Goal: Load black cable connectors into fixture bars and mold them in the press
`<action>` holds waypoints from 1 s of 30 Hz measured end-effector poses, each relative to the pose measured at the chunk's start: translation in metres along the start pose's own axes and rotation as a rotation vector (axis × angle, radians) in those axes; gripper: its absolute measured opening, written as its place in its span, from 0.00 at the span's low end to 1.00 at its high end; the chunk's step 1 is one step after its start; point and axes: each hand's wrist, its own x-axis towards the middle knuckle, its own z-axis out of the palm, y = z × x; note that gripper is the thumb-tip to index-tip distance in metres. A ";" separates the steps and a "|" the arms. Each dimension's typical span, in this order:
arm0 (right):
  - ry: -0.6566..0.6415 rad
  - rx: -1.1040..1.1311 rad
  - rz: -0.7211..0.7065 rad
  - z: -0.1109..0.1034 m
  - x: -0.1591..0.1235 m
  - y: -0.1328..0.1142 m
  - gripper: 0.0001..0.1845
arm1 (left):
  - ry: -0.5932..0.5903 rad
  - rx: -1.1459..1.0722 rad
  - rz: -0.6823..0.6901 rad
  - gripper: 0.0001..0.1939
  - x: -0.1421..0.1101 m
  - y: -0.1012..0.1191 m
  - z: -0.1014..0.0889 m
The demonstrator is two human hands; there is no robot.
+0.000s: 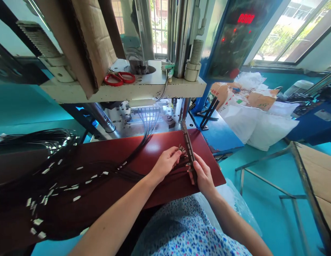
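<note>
My right hand point(203, 171) is closed around the lower end of a long, narrow dark metal bar point(189, 144) with notches along it. The bar slants up and away from me over the right part of the reddish-brown board point(138, 153). Beside it, my left hand point(167, 160) pinches small brass-coloured cable ends point(182, 149). Black cables point(130, 174) run from around the bar leftward under my left wrist. Another bundle of thin cables point(147, 131) goes from the board into the press, fanning out at a metal mould point(146, 115).
Red-handled scissors point(119, 79) lie on the press's pale plate point(144, 89), beside a leaning cardboard piece point(92, 42). A large pile of black cables with white tags point(48, 192) covers the board's left. A blue ledge point(221, 133) with tools adjoins the right; a metal-framed stand point(296, 170) is farther right.
</note>
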 end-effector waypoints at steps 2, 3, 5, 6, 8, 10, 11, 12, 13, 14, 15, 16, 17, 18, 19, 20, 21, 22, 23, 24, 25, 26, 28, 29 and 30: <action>0.033 0.021 0.004 0.000 -0.001 0.000 0.26 | 0.027 0.042 0.011 0.14 0.003 0.001 -0.001; 0.043 0.029 0.001 -0.001 -0.001 0.000 0.26 | 0.029 0.103 0.037 0.13 0.004 0.002 -0.001; 0.045 0.040 0.000 -0.001 -0.001 0.000 0.26 | 0.042 0.271 0.105 0.12 0.004 0.004 0.000; 0.040 0.045 0.005 -0.001 -0.001 0.000 0.26 | 0.053 0.349 0.126 0.12 0.003 0.005 0.001; 0.029 0.055 0.013 -0.001 -0.001 0.000 0.26 | 0.060 0.455 0.126 0.13 0.002 0.006 0.002; 0.025 0.059 0.016 -0.001 -0.001 -0.001 0.26 | 0.047 0.493 0.098 0.13 0.001 0.006 0.003; 0.023 0.055 0.014 -0.001 -0.001 -0.001 0.26 | 0.039 0.503 0.089 0.12 0.001 0.006 0.003; 0.018 0.048 0.013 -0.001 -0.001 -0.002 0.26 | 0.030 0.511 0.084 0.11 0.002 0.005 0.003; 0.012 0.040 0.012 -0.001 -0.002 -0.002 0.26 | 0.022 0.514 0.081 0.10 0.002 0.004 0.003; 0.003 0.033 0.012 -0.001 -0.002 -0.003 0.26 | 0.008 0.510 0.078 0.09 0.003 0.004 0.003; -0.007 0.027 0.014 -0.001 -0.002 -0.003 0.26 | -0.010 0.491 0.075 0.09 0.004 0.003 0.003; -0.014 0.026 0.017 -0.002 -0.002 -0.003 0.26 | -0.030 0.459 0.071 0.09 0.004 0.002 0.003; -0.020 0.028 0.021 -0.002 -0.002 -0.004 0.26 | -0.047 0.420 0.066 0.09 0.005 0.002 0.003; -0.027 0.029 0.027 -0.003 -0.002 -0.003 0.26 | -0.063 0.379 0.061 0.10 0.006 0.002 0.003; -0.032 0.030 0.032 -0.003 -0.001 -0.003 0.26 | -0.074 0.342 0.056 0.10 0.006 0.001 0.002; -0.039 0.029 0.035 -0.003 -0.001 -0.003 0.26 | -0.080 0.310 0.051 0.10 0.006 0.001 0.002; -0.046 0.024 0.036 -0.004 -0.001 -0.003 0.26 | -0.086 0.282 0.046 0.10 0.007 0.001 0.002; -0.054 0.013 0.033 -0.004 -0.001 -0.002 0.26 | -0.093 0.255 0.039 0.10 0.007 0.000 0.001; -0.061 -0.003 0.025 -0.003 0.000 -0.002 0.26 | -0.102 0.228 0.033 0.10 0.006 0.000 0.001; -0.067 -0.024 0.013 -0.003 0.000 -0.001 0.26 | -0.109 0.207 0.029 0.10 0.006 -0.001 0.000; -0.073 -0.049 0.000 -0.003 0.000 -0.001 0.26 | -0.112 0.191 0.027 0.10 0.006 -0.001 -0.001; -0.078 -0.076 -0.013 -0.003 0.000 0.000 0.26 | -0.110 0.183 0.026 0.10 0.005 -0.002 -0.001; -0.095 -0.107 -0.024 -0.003 0.001 0.001 0.26 | -0.094 0.183 0.028 0.10 0.004 -0.003 -0.003; -0.105 -0.104 -0.020 -0.003 0.001 0.001 0.26 | -0.088 0.182 0.024 0.10 0.003 -0.004 -0.003; -0.115 -0.093 -0.015 -0.003 0.001 0.001 0.26 | -0.091 0.175 0.016 0.10 0.003 -0.004 -0.003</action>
